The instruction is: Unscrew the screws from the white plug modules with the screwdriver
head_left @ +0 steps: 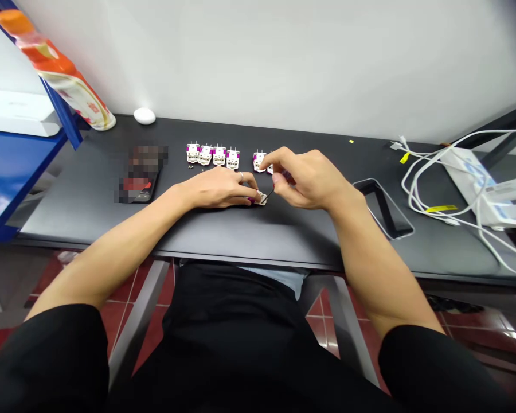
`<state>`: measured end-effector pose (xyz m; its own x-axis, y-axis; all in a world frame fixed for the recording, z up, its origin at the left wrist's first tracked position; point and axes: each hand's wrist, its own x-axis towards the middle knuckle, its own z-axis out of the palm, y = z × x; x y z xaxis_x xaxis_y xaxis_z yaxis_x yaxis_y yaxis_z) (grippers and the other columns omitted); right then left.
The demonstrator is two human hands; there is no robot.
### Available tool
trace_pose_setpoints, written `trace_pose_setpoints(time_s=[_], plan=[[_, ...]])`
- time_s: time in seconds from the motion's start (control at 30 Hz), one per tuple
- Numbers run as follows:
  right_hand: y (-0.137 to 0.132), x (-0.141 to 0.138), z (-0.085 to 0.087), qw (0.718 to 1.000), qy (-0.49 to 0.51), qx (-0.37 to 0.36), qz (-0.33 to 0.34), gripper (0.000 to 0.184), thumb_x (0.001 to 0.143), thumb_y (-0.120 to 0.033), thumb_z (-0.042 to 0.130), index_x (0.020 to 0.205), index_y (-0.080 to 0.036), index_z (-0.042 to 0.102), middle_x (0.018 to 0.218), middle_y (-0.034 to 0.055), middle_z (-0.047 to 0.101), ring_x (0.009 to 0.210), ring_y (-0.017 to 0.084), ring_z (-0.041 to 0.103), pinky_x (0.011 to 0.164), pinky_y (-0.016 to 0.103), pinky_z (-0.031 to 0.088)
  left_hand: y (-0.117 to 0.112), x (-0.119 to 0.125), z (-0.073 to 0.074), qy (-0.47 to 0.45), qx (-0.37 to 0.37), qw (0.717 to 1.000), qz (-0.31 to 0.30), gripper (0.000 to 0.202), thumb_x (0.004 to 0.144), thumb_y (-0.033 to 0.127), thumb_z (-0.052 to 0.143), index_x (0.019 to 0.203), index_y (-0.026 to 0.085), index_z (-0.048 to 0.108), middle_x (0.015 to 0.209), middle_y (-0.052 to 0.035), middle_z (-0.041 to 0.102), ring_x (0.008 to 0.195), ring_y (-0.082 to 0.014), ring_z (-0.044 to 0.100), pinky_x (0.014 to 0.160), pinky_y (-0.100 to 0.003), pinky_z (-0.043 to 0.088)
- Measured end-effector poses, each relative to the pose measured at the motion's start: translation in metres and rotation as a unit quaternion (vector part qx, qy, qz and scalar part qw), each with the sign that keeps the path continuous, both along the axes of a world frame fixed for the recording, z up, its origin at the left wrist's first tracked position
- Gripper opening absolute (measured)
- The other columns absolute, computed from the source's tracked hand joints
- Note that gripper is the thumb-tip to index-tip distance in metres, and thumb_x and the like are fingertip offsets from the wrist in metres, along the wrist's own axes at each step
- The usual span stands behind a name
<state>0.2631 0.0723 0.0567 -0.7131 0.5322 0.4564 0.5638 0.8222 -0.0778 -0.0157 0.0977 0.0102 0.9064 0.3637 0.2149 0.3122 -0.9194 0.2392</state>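
My left hand [226, 188] rests on the black tabletop, its fingers closed on a small white-and-purple plug piece [263, 199] that they mostly cover. A screwdriver [268, 196] is in the closed fingers of my right hand [303, 179]; its thin dark shaft slants down to the plug piece, and its handle is largely hidden. Several similar white-and-purple plug pieces [219, 155] stand in a row behind my left hand, metal pins pointing away. Another plug piece [258, 160] sits just behind my right fingertips, beside one partly covered by that hand. Tiny brass-coloured screws [191, 167] lie before the row.
To the left are a phone [144, 175], partly blurred, a white mouse-like object [145, 116] and an orange-capped bottle [60, 74]. A clear-edged dark phone case [384, 209], white cables [417, 183] and a white box [477, 189] occupy the right. A white wall [258, 63] rises behind.
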Motion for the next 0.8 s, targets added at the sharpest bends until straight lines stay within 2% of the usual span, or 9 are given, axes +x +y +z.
trace_pose_setpoints(time_s=[0.17, 0.4, 0.6, 0.8], plan=[[-0.0007, -0.0005, 0.0015, 1.0, 0.012, 0.009, 0.008, 0.03, 0.102, -0.019, 0.05, 0.125, -0.023, 0.068, 0.073, -0.0038, 0.069, 0.056, 0.016, 0.056, 0.062, 0.03, 0.04, 0.0009, -0.0005, -0.0021, -0.013, 0.022, 1.0, -0.012, 0.033, 0.117, 0.04, 0.061, 0.14, 0.036, 0.084, 0.138, -0.0089, 0.081, 0.087, -0.0187, 0.075, 0.076, -0.031, 0.05], [-0.002, -0.0002, 0.0047, 1.0, 0.022, -0.013, 0.011, 0.029, 0.104, -0.021, 0.049, 0.125, -0.022, 0.069, 0.074, -0.0031, 0.069, 0.058, 0.016, 0.057, 0.063, 0.03, 0.043, 0.004, -0.0005, -0.0056, -0.017, 0.012, 1.0, -0.012, 0.035, 0.119, 0.042, 0.057, 0.139, 0.034, 0.084, 0.137, -0.0097, 0.081, 0.091, -0.0202, 0.077, 0.079, -0.032, 0.052], [-0.0007, 0.0007, 0.0042, 0.999, 0.03, 0.008, 0.025, 0.029, 0.106, -0.021, 0.047, 0.124, -0.021, 0.069, 0.072, -0.0037, 0.067, 0.058, 0.015, 0.057, 0.062, 0.029, 0.043, 0.0046, -0.0009, -0.0074, -0.025, -0.004, 1.0, -0.002, 0.033, 0.118, 0.044, 0.059, 0.137, 0.034, 0.085, 0.135, -0.0091, 0.081, 0.09, -0.0184, 0.076, 0.078, -0.03, 0.05], [-0.0014, 0.0011, 0.004, 0.999, 0.031, 0.007, -0.005, 0.028, 0.11, -0.024, 0.045, 0.126, -0.022, 0.068, 0.074, -0.0032, 0.069, 0.056, 0.016, 0.055, 0.061, 0.031, 0.04, 0.0039, -0.0013, -0.0073, -0.02, 0.001, 1.0, 0.002, 0.034, 0.118, 0.044, 0.059, 0.138, 0.033, 0.084, 0.136, -0.0097, 0.081, 0.093, -0.0192, 0.076, 0.08, -0.031, 0.052]])
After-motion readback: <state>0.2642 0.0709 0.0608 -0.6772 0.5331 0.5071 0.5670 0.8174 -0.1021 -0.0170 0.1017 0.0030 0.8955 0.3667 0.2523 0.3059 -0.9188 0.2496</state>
